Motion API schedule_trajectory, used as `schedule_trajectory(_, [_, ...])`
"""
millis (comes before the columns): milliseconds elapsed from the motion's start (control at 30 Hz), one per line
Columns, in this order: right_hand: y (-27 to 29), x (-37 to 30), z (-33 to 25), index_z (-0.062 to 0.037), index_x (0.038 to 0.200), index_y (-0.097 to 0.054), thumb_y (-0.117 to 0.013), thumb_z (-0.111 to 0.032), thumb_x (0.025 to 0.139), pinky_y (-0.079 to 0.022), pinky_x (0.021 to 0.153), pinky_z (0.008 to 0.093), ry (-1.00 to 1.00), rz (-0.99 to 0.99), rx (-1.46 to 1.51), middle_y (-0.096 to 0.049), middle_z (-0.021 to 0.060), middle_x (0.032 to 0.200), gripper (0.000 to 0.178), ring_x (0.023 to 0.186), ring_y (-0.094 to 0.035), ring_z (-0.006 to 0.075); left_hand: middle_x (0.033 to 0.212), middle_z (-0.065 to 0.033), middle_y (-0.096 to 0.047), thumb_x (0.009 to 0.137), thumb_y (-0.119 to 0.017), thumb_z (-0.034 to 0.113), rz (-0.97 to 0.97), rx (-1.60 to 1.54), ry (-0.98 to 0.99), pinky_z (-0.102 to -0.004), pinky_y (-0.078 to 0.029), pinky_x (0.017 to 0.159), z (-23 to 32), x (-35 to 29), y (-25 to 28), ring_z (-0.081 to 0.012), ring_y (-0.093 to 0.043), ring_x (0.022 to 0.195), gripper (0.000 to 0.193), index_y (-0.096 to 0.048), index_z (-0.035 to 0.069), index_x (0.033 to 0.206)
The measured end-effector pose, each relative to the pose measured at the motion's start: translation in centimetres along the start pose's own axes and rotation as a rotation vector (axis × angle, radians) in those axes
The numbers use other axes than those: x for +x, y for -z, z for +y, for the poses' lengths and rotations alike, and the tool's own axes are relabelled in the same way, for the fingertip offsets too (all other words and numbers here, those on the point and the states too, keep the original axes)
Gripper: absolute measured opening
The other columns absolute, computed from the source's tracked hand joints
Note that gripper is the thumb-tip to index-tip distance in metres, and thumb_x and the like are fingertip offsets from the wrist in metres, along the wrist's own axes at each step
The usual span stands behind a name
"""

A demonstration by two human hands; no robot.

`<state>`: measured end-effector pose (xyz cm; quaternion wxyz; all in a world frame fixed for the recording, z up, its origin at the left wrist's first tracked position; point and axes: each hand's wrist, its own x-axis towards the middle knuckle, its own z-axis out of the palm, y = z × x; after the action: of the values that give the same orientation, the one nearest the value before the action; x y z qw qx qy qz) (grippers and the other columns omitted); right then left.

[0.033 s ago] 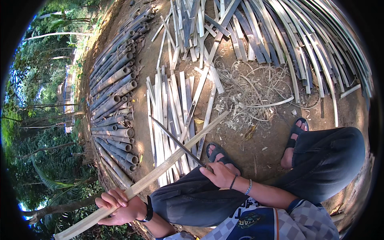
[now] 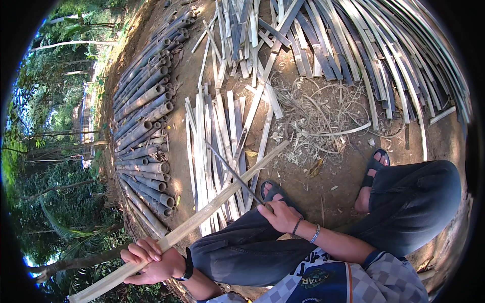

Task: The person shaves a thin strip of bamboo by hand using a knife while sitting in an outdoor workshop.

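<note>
My left hand [image 2: 154, 263] is closed around a long, pale bamboo strip [image 2: 202, 214], which slants from the lower left up toward the middle. In my right hand [image 2: 280, 217] is the handle of a long, thin-bladed knife [image 2: 222, 159]. Its dark blade points up and to the left and crosses the strip, well beyond my left hand. The handle is mostly hidden by my fingers. Both forearms rest close to my bent legs, and the strip's upper end is free.
Split bamboo strips [image 2: 202, 177] lie on the ground beyond my knee, with a larger spread of strips [image 2: 374, 55] at the upper right. Curly shavings [image 2: 323, 116] cover the dirt between. Cut bamboo poles [image 2: 151, 129] are stacked at left. My sandalled foot [image 2: 275, 192] is near the knife.
My right hand has shifted slightly right, and the knife blade has slid the same way, its tip now farther up the strip's side. The left hand and strip stay put.
</note>
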<state>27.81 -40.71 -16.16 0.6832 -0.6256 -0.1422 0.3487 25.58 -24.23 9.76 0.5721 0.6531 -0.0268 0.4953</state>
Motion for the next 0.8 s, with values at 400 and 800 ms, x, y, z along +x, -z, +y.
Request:
schedule_trajectory(400, [1.0,0.1,-1.8,0.0052,0.069,-0.052,-0.044,-0.048,0.095,-0.040,0.061,0.0472,-0.045,-0.177,-0.038,-0.054,0.0230,0.061,0.060,0.061,-0.054,0.0405,0.056,-0.0001,-0.031,0.093,-0.028,0.064,-0.079,-0.015,0.005,-0.0210,-0.027,0.038,0.4,-0.2,0.2,-0.0086,-0.031,0.040,0.056,-0.030,0.012,0.073])
schedule_trajectory(800, [-0.1,-0.3,-1.4,0.0036,0.063,-0.051,-0.045,-0.047,0.095,-0.042,0.059,0.0455,-0.107,-0.120,0.101,-0.054,0.0218,0.059,0.060,0.060,-0.056,0.0398,0.056,-0.0003,-0.032,0.094,-0.029,0.064,-0.073,-0.041,0.026,-0.0206,-0.028,0.039,0.2,0.0,0.4,-0.0088,-0.032,0.041,0.055,-0.031,0.012,0.074])
